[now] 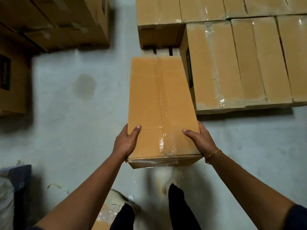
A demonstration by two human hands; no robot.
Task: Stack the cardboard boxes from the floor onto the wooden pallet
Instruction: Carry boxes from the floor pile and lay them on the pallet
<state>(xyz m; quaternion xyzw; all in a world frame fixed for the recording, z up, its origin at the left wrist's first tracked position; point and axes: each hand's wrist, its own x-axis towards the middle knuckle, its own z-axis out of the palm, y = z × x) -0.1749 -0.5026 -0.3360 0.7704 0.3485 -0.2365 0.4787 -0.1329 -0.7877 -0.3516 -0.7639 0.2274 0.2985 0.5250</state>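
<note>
I hold a long taped cardboard box (159,110) in the air in front of me, its far end pointing at the pallet. My left hand (126,141) grips its near left corner, thumb on top. My right hand (198,138), with a gold bracelet at the wrist, grips the near right corner the same way. The wooden pallet (162,51) shows only as a few slats in a gap between the boxes stacked on it. Those stacked boxes (232,63) fill the upper right, side by side in rows.
More cardboard boxes (54,22) are stacked at the upper left, and another (11,83) stands at the left edge. A box (106,214) lies by my feet. Bags or sacks (10,193) sit at the lower left. Pale concrete floor (83,100) lies between.
</note>
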